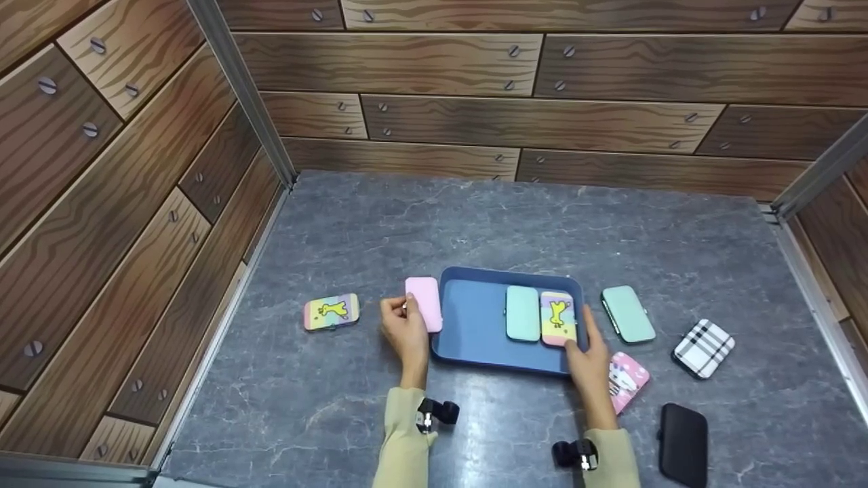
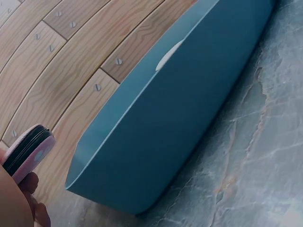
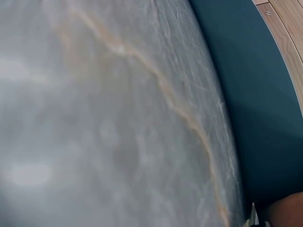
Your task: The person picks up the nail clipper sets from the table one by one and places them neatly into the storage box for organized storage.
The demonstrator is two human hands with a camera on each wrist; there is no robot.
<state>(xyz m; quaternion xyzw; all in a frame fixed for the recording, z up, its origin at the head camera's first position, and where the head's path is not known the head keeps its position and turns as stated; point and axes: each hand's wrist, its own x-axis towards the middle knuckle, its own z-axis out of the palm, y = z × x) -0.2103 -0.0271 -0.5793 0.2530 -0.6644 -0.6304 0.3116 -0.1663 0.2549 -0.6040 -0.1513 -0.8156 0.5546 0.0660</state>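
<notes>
Between the thumb and fingers of my left hand (image 1: 405,332) is a small pink case (image 1: 424,304), held at the left end of a blue tray (image 1: 468,358). In the left wrist view the pink case (image 2: 31,151) shows a dark band along its edge. My right hand (image 1: 591,359) grips the tray's right end, fingers along the outside and thumb over the rim beside a giraffe-print case (image 1: 557,318). To the left of that one, a mint-green case (image 1: 522,313) lies in the tray. The right wrist view shows mainly the tray's outer wall (image 3: 260,94) and the tabletop.
A second giraffe-print case (image 1: 331,312) lies left of my left hand. Right of the tray are another mint case (image 1: 628,314), a plaid case (image 1: 705,348), a black case (image 1: 683,444) and a pink patterned case (image 1: 628,379), partly behind my right hand. Wood-patterned panels (image 1: 447,64) enclose the tabletop.
</notes>
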